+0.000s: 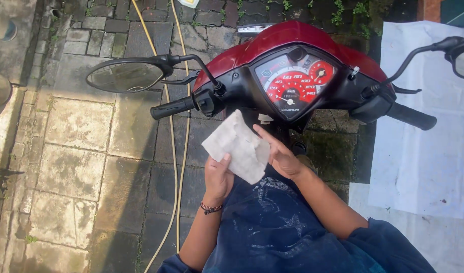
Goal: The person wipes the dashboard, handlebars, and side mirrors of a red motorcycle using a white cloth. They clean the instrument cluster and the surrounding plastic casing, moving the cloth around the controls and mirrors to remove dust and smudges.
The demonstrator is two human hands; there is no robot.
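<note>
Two hands hold a grey-white cloth point(237, 146) just below the handlebar of a red scooter point(292, 40): we see the left hand point(218, 177) pinching its lower edge with thumb closed on it, and the right hand point(281, 156) pressed flat against its right side, fingers straight. Behind the cloth sits the speedometer point(292, 83); a yellow hose point(176, 151) runs along the paving at left

Looking like an outdoor paved yard, probably beside a home: mossy paving bricks point(206, 35), a yellow hose point(177, 167), a parked red scooter point(292, 65).
</note>
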